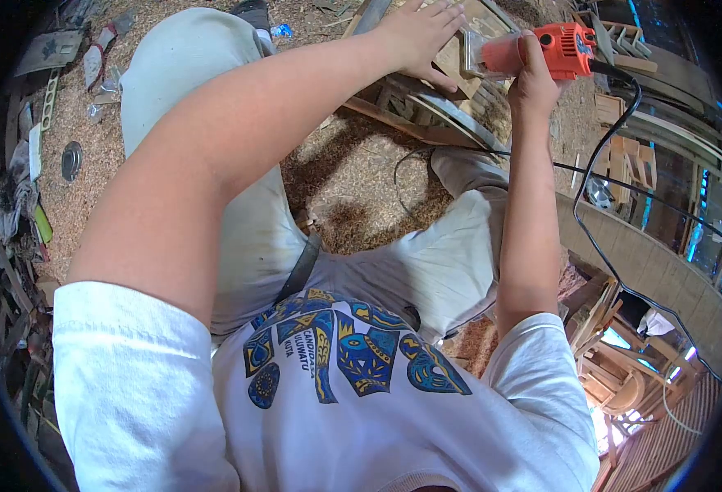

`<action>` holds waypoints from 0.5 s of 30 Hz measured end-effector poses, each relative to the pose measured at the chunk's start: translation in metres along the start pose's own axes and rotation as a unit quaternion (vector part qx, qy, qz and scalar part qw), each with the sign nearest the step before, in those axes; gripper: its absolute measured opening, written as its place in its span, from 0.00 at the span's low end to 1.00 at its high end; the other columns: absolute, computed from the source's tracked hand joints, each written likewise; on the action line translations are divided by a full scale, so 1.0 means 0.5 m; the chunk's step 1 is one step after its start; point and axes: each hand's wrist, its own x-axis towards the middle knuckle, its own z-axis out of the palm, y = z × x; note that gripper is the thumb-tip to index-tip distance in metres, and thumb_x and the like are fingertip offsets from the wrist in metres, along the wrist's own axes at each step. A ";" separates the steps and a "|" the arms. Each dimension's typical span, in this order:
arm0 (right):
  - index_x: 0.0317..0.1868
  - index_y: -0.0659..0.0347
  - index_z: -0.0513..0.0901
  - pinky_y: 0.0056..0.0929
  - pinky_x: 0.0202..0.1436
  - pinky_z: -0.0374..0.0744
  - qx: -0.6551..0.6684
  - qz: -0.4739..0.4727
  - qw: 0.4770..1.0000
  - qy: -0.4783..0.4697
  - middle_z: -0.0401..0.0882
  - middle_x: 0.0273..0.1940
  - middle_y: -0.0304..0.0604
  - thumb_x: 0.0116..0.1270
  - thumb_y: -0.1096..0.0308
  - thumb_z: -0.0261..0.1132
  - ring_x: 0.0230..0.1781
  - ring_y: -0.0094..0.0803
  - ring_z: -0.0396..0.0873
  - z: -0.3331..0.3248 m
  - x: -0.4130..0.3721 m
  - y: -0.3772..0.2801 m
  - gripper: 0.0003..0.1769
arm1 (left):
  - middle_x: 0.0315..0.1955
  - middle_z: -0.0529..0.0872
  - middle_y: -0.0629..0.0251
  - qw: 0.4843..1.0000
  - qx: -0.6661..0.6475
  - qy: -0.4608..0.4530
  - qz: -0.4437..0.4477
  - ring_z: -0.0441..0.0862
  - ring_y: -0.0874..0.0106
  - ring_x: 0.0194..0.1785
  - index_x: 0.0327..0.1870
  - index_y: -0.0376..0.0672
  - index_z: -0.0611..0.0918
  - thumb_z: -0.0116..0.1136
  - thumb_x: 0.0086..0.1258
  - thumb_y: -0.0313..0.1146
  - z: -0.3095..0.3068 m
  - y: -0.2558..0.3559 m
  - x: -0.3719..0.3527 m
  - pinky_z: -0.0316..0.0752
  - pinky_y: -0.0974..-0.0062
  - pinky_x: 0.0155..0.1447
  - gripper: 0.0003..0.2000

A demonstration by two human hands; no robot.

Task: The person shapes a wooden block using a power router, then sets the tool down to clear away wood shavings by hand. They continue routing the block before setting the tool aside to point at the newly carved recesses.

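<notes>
My right hand (pixel 535 80) is wrapped round the body of an orange power tool (pixel 564 51), which lies on its side with its clear guard and flat base toward the left. The base touches or nearly touches the edge of a wooden piece (pixel 477 25). My left hand (pixel 420 37) lies on the wood just left of the tool, fingers spread and thumb apart. Under both is a low wooden frame or stand (pixel 414 123). A black cord (pixel 623 123) runs from the back of the tool down the right side.
Wood shavings (pixel 357 180) cover the ground between my legs. A round metal lid (pixel 71 161) and a green object (pixel 43 223) lie at the left. Wooden frames (pixel 623 385) and scraps stand at the lower right, and planks (pixel 664 131) at the upper right.
</notes>
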 end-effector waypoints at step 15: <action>0.50 0.60 0.84 0.30 0.48 0.84 -0.021 0.000 1.000 -0.010 0.88 0.44 0.37 0.61 0.74 0.84 0.40 0.26 0.86 -0.010 -0.002 0.004 0.20 | 0.84 0.62 0.45 1.000 0.013 0.001 0.002 0.58 0.53 0.88 0.86 0.31 0.57 0.66 0.55 0.80 -0.017 0.005 -0.005 0.49 0.50 0.89 0.68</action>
